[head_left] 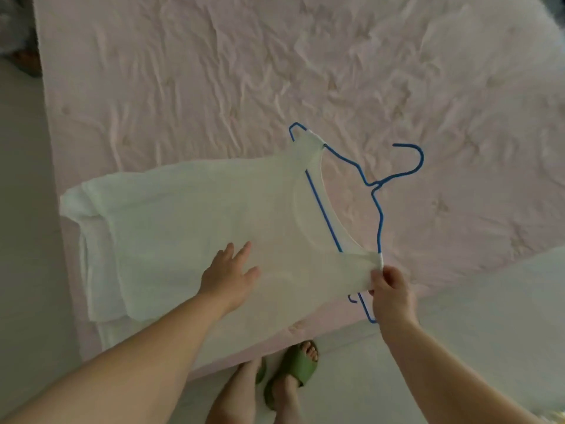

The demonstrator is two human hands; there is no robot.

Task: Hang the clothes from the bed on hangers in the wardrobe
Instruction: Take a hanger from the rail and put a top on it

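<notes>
A white sleeveless top lies spread on the pink bed sheet, its hem to the left and its neckline to the right. A blue wire hanger sits inside the neckline, with its hook pointing right and both shoulder straps over its ends. My left hand rests flat on the body of the top with fingers straight. My right hand pinches the near shoulder strap at the hanger's near end. The wardrobe is out of view.
The bed's near edge runs diagonally above my feet, which wear green slippers on the pale floor. A white cloth covers the bed's right corner. A dark object lies on the floor at the upper left.
</notes>
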